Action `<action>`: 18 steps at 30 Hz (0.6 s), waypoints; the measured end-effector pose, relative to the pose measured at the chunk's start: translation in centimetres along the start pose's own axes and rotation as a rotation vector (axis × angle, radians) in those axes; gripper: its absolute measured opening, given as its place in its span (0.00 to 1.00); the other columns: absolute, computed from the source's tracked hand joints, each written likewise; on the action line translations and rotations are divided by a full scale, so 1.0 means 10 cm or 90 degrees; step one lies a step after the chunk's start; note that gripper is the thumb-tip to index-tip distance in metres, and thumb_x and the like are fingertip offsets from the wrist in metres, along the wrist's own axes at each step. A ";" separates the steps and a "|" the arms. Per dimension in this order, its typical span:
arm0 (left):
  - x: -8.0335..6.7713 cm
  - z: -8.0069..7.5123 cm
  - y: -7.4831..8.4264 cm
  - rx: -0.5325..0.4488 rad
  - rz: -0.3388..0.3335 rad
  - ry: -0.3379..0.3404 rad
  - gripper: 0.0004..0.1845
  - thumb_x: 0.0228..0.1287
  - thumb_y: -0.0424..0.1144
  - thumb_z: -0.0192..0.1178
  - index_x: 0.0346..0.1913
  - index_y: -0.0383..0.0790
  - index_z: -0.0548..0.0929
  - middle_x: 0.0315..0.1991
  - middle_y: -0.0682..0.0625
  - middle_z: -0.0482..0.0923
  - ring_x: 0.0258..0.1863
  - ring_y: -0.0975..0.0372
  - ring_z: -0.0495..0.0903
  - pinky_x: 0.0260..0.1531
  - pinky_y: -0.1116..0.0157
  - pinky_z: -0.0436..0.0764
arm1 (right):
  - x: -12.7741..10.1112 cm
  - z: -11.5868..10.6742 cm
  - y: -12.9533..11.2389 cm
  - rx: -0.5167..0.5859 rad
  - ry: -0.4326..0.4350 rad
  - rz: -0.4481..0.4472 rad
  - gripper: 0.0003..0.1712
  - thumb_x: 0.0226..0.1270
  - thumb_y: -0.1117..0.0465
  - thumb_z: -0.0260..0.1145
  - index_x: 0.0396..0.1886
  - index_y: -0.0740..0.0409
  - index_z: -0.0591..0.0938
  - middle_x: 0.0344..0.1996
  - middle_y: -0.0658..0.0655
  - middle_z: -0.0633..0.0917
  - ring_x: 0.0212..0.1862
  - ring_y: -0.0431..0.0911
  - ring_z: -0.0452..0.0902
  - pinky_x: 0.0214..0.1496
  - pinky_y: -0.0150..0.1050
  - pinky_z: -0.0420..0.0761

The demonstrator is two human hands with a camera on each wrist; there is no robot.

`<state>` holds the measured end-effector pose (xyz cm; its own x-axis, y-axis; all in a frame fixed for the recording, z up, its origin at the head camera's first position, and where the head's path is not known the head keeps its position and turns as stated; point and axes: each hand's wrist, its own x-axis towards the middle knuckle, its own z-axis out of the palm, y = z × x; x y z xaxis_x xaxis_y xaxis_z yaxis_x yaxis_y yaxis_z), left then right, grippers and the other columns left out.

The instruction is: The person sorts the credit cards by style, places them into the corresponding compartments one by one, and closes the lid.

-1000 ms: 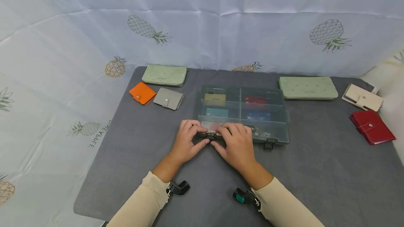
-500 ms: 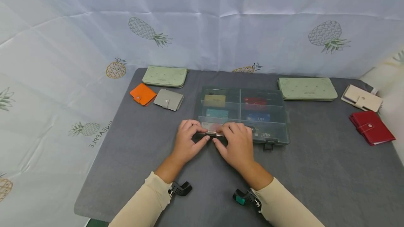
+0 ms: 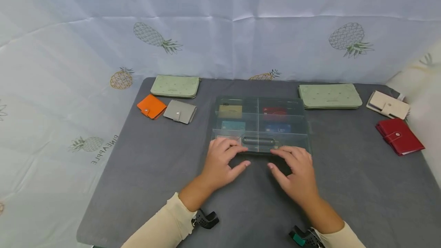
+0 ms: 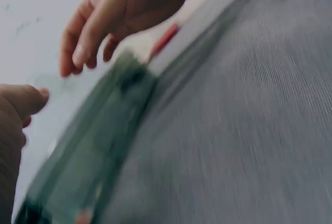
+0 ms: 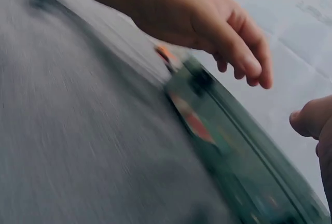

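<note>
A clear greenish compartment box (image 3: 237, 125) with its lid down lies mid-table. Through the lid show several cards, among them a gold card (image 3: 231, 111), a red card (image 3: 274, 111) and a blue card (image 3: 278, 128). A dark oval handle (image 3: 258, 141) runs along its front. My left hand (image 3: 222, 162) hovers by the front left edge, fingers loosely bent, thumb apart. Over by the front right corner is my right hand (image 3: 299, 171), also relaxed, thumb spread away. Both wrist views show the hands just above the box, holding nothing; my fingers hide part of its front edge.
Back left are a green wallet (image 3: 175, 86), an orange card holder (image 3: 151, 106) and a grey card holder (image 3: 180, 111). Toward the right lie another green wallet (image 3: 330, 96), a cream card holder (image 3: 388, 105) and a red card holder (image 3: 399, 136). A pineapple-print curtain (image 3: 213, 45) hangs behind.
Both hands have let go of the front left latch. They have moved right and spread apart, the right hand farther, uncovering the handle. The view has shifted slightly.
</note>
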<state>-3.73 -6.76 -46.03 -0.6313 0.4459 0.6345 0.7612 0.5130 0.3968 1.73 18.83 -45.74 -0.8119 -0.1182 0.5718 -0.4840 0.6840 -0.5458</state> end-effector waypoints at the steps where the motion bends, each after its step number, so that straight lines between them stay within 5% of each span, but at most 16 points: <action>1: 0.05 0.04 0.06 -0.008 0.011 -0.022 0.20 0.59 0.50 0.81 0.51 0.48 0.92 0.49 0.52 0.85 0.50 0.56 0.80 0.54 0.53 0.76 | -0.02 -0.07 0.04 -0.008 0.010 0.005 0.31 0.78 0.36 0.65 0.52 0.59 0.91 0.46 0.60 0.87 0.49 0.61 0.77 0.52 0.60 0.66; 10: 0.45 0.46 0.45 -0.021 0.050 -0.206 0.23 0.69 0.55 0.74 0.61 0.50 0.89 0.56 0.55 0.83 0.56 0.60 0.78 0.55 0.60 0.76 | -0.06 -0.51 0.46 -0.031 -0.002 -0.026 0.38 0.77 0.31 0.62 0.51 0.62 0.91 0.47 0.62 0.86 0.49 0.63 0.77 0.56 0.57 0.67; 18: 0.56 0.67 0.52 0.053 0.063 -0.217 0.26 0.63 0.58 0.78 0.60 0.53 0.89 0.54 0.57 0.82 0.53 0.62 0.78 0.49 0.63 0.75 | -0.06 -0.59 0.66 -0.042 -0.083 -0.074 0.38 0.78 0.32 0.61 0.53 0.65 0.89 0.47 0.61 0.85 0.49 0.60 0.76 0.59 0.55 0.66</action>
<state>-4.30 3.36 -44.85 -0.5793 0.7079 0.4041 0.8151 0.5073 0.2799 0.97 27.73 -46.09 -0.7892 -0.2894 0.5417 -0.5583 0.7055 -0.4366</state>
